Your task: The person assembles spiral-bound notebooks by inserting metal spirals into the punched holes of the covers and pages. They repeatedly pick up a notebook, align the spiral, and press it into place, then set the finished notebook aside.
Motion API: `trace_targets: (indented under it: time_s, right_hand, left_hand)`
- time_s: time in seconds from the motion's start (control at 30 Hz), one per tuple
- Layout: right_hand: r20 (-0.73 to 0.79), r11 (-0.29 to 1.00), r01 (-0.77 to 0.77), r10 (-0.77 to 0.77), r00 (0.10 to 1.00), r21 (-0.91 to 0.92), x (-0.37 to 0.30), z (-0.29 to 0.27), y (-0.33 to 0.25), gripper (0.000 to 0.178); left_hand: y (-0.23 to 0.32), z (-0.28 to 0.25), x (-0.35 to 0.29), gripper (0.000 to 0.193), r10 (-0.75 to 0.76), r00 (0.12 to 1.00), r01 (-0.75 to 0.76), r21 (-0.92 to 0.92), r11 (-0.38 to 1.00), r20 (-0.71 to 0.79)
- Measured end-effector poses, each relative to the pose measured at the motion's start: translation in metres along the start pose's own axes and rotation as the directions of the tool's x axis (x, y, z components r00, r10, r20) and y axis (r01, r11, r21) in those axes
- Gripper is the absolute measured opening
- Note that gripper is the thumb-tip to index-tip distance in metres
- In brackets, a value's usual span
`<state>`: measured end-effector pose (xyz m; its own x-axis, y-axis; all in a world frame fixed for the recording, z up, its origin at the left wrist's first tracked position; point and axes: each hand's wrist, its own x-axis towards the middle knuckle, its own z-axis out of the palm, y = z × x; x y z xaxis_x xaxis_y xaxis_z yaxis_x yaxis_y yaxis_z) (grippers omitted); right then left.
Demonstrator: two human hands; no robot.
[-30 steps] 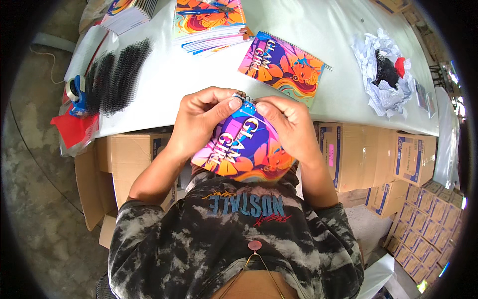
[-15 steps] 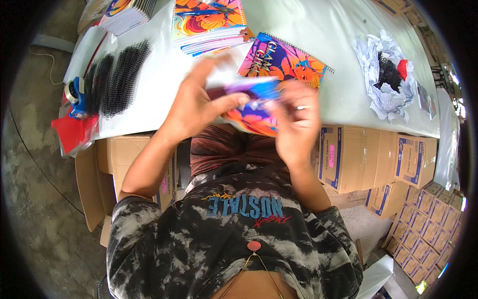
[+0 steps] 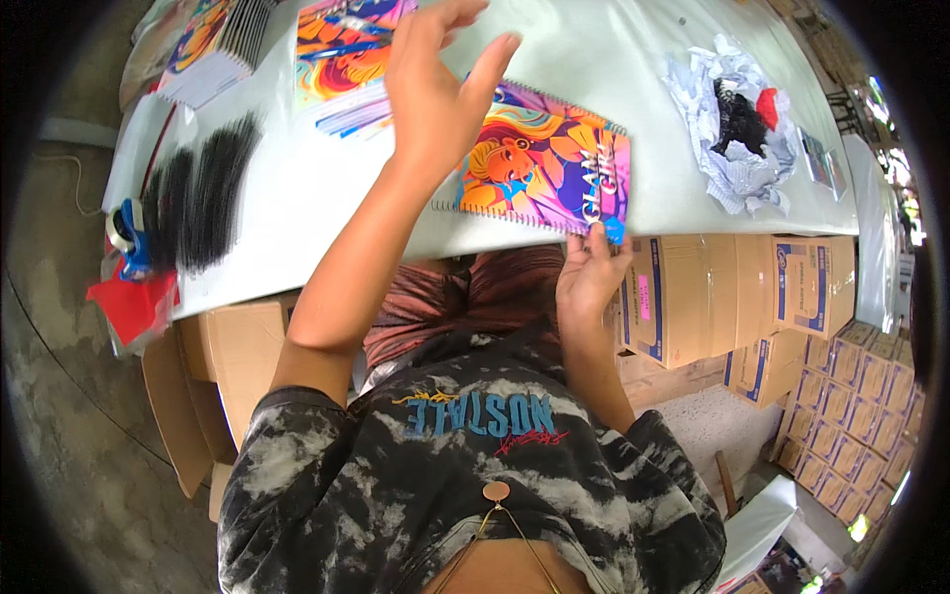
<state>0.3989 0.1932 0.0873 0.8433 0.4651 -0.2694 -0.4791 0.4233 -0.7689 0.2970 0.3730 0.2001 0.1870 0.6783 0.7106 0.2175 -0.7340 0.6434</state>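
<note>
A spiral notebook (image 3: pixel 529 163) with a bright purple and orange cover lies at the table's near edge, its coil along the near side with a loose end sticking out on the left. My right hand (image 3: pixel 592 277) pinches its near right corner between thumb and fingers. Another notebook (image 3: pixel 554 107) with a coil shows from beneath its far side. My left hand (image 3: pixel 435 94) is raised over the table to the left of the notebooks, thumb and fingers apart, holding nothing. It partly hides a stack of printed covers and pages (image 3: pixel 341 64) with pens (image 3: pixel 341 40) on top.
Black plastic coils (image 3: pixel 213 188) lie at the left, beside a blue tape dispenser (image 3: pixel 132 238) and red material (image 3: pixel 134 297). Bound notebooks (image 3: pixel 213 59) stand far left. Crumpled paper (image 3: pixel 683 89) holds black and red bits at the right. Cardboard boxes (image 3: pixel 683 297) stand below the table edge.
The notebook, held up in both hands before, is now down on the table over the other one. My left hand has let go and moved up and away; the right stays at the notebook's corner.
</note>
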Motion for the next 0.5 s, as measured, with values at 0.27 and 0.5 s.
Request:
trace_targets:
  time_s: [0.27,0.5]
  right_hand:
    - [0.588,0.102,0.623,-0.240,0.772,-0.776,-0.009,-0.017,-0.020,0.042]
    - [0.646,0.003,0.652,-0.125,0.753,-0.758,0.024,-0.017,-0.024,0.059]
  left_hand:
    - [-0.031,-0.036,-0.111,0.081,-0.369,0.842,0.070,0.599,0.798,0.393]
    - [-0.021,-0.030,-0.119,0.071,-0.423,0.837,0.137,0.616,0.775,0.347]
